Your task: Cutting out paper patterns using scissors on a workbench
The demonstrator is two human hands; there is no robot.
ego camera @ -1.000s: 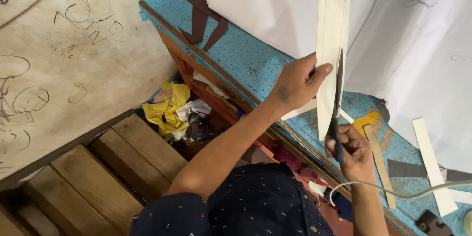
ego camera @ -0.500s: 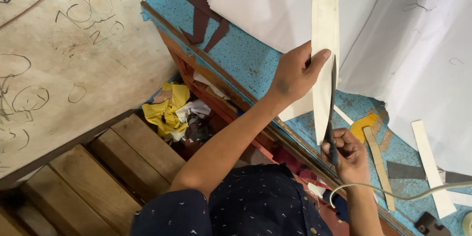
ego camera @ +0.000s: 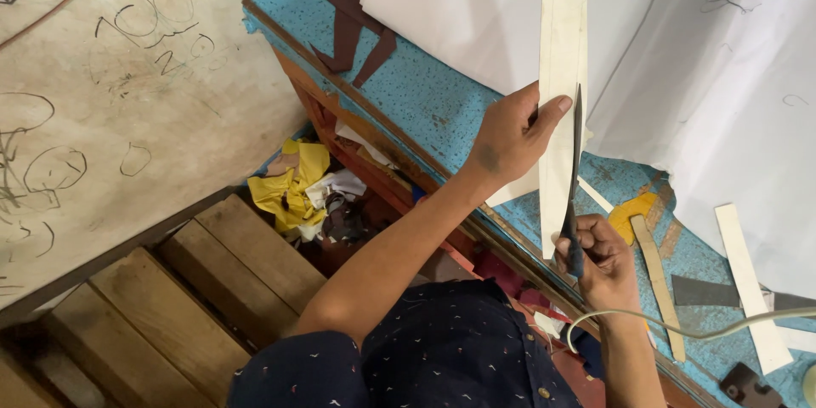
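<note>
- Your left hand (ego camera: 503,140) pinches the long cream strip (ego camera: 561,76) partway up, thumb on the near face, fingers (ego camera: 551,109) curled tight behind; the strip stands nearly upright above the blue bench (ego camera: 425,93).
- Your right hand (ego camera: 599,259) is wrapped closed around the handles of dark scissors (ego camera: 574,178), blades running up along the strip's right edge. Whether the blades are parted, I cannot tell.
- Risk: your left thumb tip sits just beside the blade. Any drift of the blade to the left could nick it.
- Risk: the strip is held at one point only. The free top may flop and pull the cut off line.
- Risk: a pale cable (ego camera: 680,323) crosses your right wrist and could snag it.
</note>
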